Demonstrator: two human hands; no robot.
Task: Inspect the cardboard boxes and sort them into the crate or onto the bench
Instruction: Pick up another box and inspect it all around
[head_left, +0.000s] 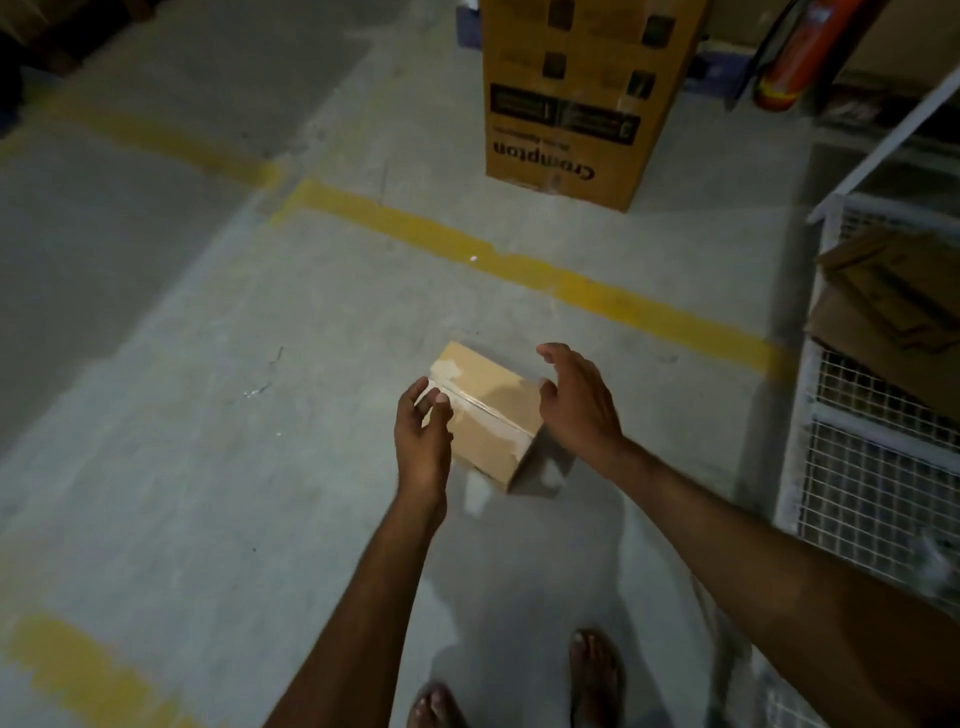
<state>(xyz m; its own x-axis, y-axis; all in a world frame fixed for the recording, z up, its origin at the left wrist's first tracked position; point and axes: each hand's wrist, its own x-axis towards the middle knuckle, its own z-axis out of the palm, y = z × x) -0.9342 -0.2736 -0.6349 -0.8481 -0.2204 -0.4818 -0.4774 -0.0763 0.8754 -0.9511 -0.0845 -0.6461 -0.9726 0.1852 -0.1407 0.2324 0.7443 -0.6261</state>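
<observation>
Well, the left hand (423, 431) has its fingers loosely curled at the near-left corner of the small cardboard box (485, 410), thumb tip over the taped top. Whether it actually pinches the corner or only touches it I cannot tell. The right hand (576, 405) is wide open, fingers spread and slightly arched, just beside the box's right edge and holding nothing. The box sits low between the two hands over the concrete floor (208, 415), with a shadow at its 4 o'clock; I cannot say whether it rests on the floor or is just off it. The step looks like taking the box up for inspection. To do it well, both palms should close on opposite short sides before lifting, then the box should be turned slowly so that the tape seam and each corner show. From the box, the white wire-mesh crate (872, 467) stands at 3 o'clock, with flattened cardboard (893, 301) lying in it. A tall printed carton (587, 104) stands at 12 o'clock, beyond a yellow floor line (519, 265), and the person's bare feet (592, 670) are at 6 o'clock. No bench is in view.
</observation>
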